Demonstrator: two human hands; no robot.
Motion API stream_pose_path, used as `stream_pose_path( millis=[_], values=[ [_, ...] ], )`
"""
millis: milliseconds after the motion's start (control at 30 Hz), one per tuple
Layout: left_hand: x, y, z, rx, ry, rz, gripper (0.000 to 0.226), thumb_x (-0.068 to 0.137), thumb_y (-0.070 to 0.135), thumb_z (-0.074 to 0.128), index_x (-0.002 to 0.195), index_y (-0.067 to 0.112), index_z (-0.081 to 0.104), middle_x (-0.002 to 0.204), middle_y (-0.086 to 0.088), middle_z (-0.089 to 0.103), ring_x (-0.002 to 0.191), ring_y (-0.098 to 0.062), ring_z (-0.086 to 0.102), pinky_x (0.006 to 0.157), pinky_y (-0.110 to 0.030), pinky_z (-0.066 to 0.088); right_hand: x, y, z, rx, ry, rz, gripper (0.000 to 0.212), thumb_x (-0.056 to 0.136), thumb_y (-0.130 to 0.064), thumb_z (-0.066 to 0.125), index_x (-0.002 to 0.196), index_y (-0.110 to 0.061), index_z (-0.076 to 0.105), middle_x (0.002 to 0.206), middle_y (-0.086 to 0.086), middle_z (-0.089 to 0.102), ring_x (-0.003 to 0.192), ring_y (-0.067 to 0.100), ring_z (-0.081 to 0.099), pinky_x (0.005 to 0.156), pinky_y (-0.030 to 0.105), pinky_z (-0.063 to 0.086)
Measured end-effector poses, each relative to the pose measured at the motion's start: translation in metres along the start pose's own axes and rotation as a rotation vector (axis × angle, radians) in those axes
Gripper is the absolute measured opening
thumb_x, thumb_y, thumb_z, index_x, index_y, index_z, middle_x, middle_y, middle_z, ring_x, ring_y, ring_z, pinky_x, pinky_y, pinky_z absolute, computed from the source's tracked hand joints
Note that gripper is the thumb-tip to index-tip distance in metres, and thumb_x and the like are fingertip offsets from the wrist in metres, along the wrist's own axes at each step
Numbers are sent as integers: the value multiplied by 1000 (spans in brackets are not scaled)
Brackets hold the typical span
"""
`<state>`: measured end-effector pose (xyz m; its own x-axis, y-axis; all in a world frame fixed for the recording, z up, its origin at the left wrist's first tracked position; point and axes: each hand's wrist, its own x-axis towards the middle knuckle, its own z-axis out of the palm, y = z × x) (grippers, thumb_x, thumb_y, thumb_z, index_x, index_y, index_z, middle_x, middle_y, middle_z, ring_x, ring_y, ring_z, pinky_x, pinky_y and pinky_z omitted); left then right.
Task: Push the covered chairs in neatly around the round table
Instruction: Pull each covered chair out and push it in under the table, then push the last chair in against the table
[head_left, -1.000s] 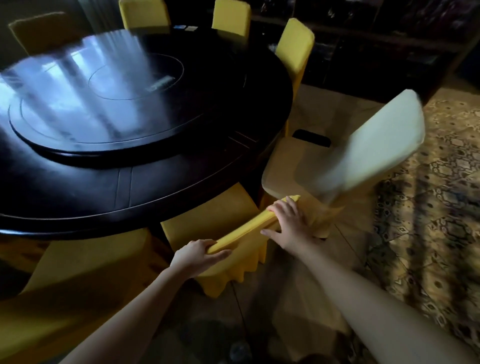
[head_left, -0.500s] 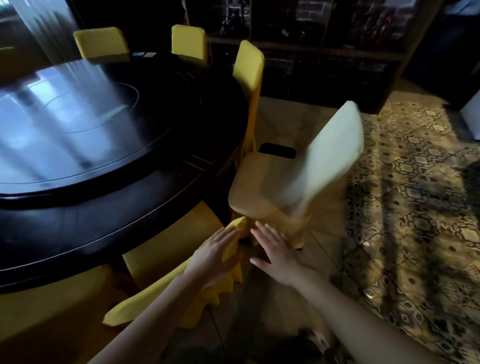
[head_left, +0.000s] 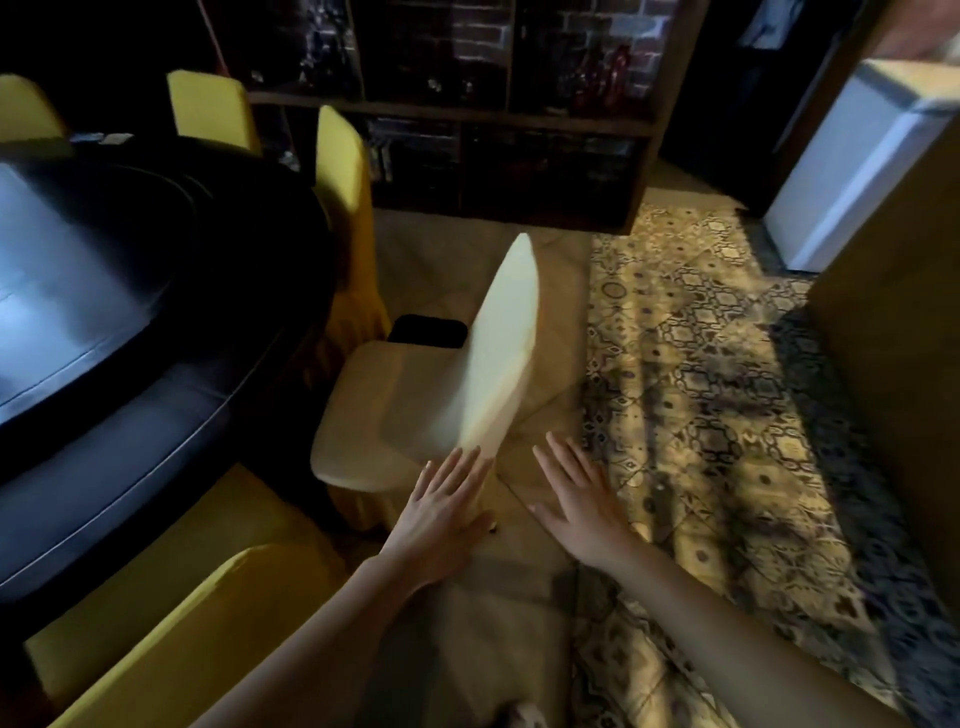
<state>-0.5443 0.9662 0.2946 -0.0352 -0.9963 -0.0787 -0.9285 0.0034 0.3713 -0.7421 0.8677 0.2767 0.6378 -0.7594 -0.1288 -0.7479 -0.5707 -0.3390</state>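
The dark round table (head_left: 156, 415) fills the left side. A pale-covered chair (head_left: 467, 395) stands pulled out from it, angled, its backrest edge-on to me. My left hand (head_left: 441, 509) is open, fingers spread, its fingertips by the lower near edge of that backrest. My right hand (head_left: 576, 499) is open too, hovering over the floor just right of the chair, touching nothing. A yellow-covered chair (head_left: 171, 618) sits tucked at the table at lower left. Three more yellow chairs (head_left: 343, 171) ring the far side.
A dark shelf unit (head_left: 493, 114) lines the back wall. A patterned rug (head_left: 727, 415) covers the floor to the right. A white appliance (head_left: 857, 171) and a brown cabinet side (head_left: 904, 364) stand at right. A small black object (head_left: 428, 330) lies behind the pale chair's seat.
Both hands let go of the near yellow chair's backrest and moved right to the pale chair. The view swung right, so the table slid left.
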Motion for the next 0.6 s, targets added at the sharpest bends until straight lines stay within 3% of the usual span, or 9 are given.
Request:
stream_pose_path(
  millis=[300, 600],
  values=[
    [93, 41, 9, 19, -54, -44, 61, 97, 50, 26, 145, 37, -10, 155, 10, -18, 140, -14, -25, 112, -37, -18, 30, 87, -42, 63, 24, 48, 70, 93, -56, 34, 150, -30, 3, 158, -10, -12, 144, 12, -15, 117, 49, 6],
    [195, 23, -7, -48, 18, -122, 62, 96, 51, 27, 143, 38, -11, 151, 14, -19, 141, -13, -22, 115, -43, -14, 113, 126, -65, 87, 2, 26, 69, 93, -58, 31, 150, -31, 2, 158, -11, -13, 143, 11, -17, 117, 51, 5]
  ],
)
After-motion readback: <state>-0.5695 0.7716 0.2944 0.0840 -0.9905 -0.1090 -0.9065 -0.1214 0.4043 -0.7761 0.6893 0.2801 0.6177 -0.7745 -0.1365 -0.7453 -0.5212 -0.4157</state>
